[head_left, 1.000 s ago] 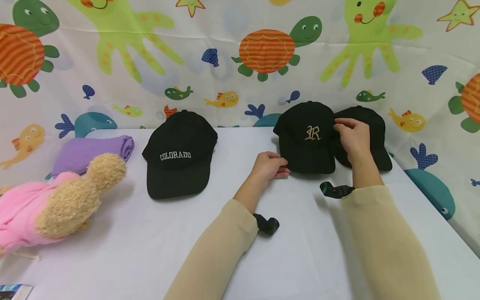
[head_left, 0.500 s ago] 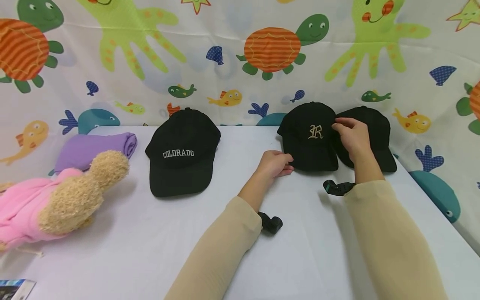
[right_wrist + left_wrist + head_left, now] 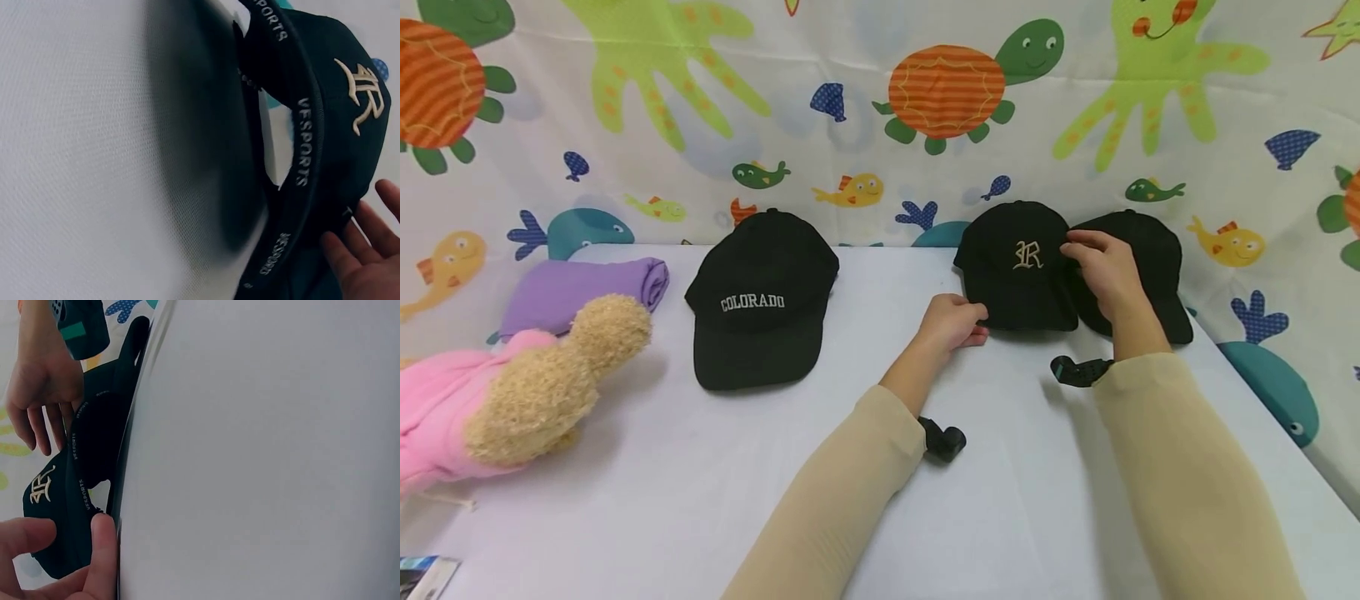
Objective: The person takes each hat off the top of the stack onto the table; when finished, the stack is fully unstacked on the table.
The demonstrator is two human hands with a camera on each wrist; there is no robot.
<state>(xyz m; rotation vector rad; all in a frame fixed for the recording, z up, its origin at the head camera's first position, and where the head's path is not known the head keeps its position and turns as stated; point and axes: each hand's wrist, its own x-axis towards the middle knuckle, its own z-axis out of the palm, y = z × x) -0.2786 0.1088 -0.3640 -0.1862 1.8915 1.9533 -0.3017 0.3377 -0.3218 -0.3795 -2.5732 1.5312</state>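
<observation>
A black baseball cap [image 3: 1011,292] with a gold R emblem stands at the back right of the table. My left hand [image 3: 950,323] pinches the left edge of its brim between thumb and fingers. The cap's inner band [image 3: 304,140], printed with white letters, shows in both wrist views. My right hand [image 3: 1107,271] is at the cap's right side, fingers fairly straight and fingertips at the black fabric. Behind that hand, a second black cap [image 3: 1161,267] leans at the far right, partly hidden by the hand and the first cap.
A black cap lettered COLORADO [image 3: 763,342] lies left of centre. Farther left are a folded purple cloth [image 3: 580,287] and a plush toy [image 3: 523,417] in pink clothing. A printed item [image 3: 426,575] pokes in at the front left corner. A sea-animal curtain [image 3: 857,117] hangs behind the white table [image 3: 700,500].
The front edge of the R cap's brim has risen slightly, with my left hand still at its edge. My right hand stays at the cap's side. The head view has shifted slightly.
</observation>
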